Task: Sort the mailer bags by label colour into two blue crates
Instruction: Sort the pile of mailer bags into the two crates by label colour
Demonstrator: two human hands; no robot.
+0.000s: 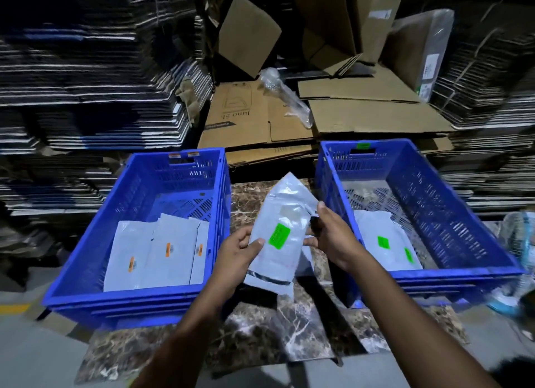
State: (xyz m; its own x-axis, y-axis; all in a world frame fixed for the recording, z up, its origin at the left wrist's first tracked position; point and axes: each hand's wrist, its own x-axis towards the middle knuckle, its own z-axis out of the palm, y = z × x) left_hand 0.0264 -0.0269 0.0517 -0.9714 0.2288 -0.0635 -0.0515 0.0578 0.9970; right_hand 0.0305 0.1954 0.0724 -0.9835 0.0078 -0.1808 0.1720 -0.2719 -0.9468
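We grip a green-label bag (278, 237) in both hands (241, 250) (333, 237); next, into the right crate (463, 272) holding green labels.

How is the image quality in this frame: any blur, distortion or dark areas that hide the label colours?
Head view: wide-angle bending curves the stacked flattened cardboard at the edges; the background is dim and the far right edge is smeared. The centre is lit and sharp enough: the green label on the held grey mailer bag reads clearly, as do the orange labels in the left blue crate.
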